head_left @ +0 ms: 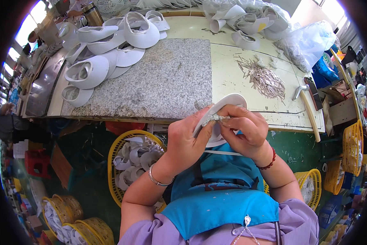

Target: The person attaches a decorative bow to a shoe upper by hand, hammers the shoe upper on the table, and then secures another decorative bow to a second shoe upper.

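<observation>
you hold a white visor (235, 99) up in front of your apron (220, 179), just past the near edge of the table (226, 61). your left hand (187, 139) is closed on the visor's left side, thumb and fingers pressing against it; your right hand (247, 128) is curled, its thumb and fingertips pinched on some crumpled pale material (214, 119) at the visor's opening. below the table edge, beside your left forearm, a round yellow basket (112, 175) is heaped with curved white pieces (130, 157), part of it hidden by your arm. farther to the lower left stand two more yellow baskets, the upper one (71, 206) and the lower one (104, 230), both with white pieces inside. by your right elbow, another yellow basket (315, 185) holds something whitish, too small to make out. at the far right edge a yellow basket (357, 139) has pale contents you can't tell apart. on the table's far right corner, a clear plastic bag (312, 41) bulges with contents that you can't make out. white visors (140, 30) are heaped at the left of the grey stone slab (163, 92), some lying over one another, with a metal flask (92, 15) behind them. to the slab's right lie a loose pile of small thin sticks (267, 81) and a hammer (310, 112).
</observation>
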A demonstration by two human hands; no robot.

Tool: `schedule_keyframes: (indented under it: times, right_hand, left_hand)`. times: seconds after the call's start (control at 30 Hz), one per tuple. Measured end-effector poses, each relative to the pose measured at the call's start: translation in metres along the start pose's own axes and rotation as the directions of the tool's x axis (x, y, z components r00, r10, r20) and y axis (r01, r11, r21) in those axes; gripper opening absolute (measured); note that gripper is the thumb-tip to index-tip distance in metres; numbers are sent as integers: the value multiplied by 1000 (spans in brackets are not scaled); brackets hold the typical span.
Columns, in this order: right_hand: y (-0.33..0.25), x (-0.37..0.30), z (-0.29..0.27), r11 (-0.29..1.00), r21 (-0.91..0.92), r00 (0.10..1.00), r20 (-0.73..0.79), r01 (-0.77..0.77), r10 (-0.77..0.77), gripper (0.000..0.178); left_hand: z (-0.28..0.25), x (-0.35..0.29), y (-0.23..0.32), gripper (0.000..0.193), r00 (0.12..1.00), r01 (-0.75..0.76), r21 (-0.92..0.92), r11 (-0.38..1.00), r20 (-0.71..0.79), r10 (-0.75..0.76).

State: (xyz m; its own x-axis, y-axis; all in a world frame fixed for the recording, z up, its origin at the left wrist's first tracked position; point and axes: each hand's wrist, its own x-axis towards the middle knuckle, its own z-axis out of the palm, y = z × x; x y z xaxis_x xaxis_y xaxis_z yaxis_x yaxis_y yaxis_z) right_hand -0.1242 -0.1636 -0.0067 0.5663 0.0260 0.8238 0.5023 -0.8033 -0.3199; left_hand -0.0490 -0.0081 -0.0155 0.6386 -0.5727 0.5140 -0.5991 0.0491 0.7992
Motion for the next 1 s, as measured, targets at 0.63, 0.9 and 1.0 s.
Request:
schedule_keyframes:
  times: [0.63,0.9,1.0]
  right_hand:
    - [3,8,-20,968,103,970,110,-230,219,19]
    - [-4,6,-11,983,-160,994,-44,95,-103,21]
    - [5,3,-2,998,49,992,-123,-33,39,33]
  left_hand:
    - [1,1,-4,32,950,-308,79,948,-23,310]
    - [1,10,1,32,915,-386,228,894,-25,402]
    - [-6,25,12,28,947,-318,134,939,2,321]
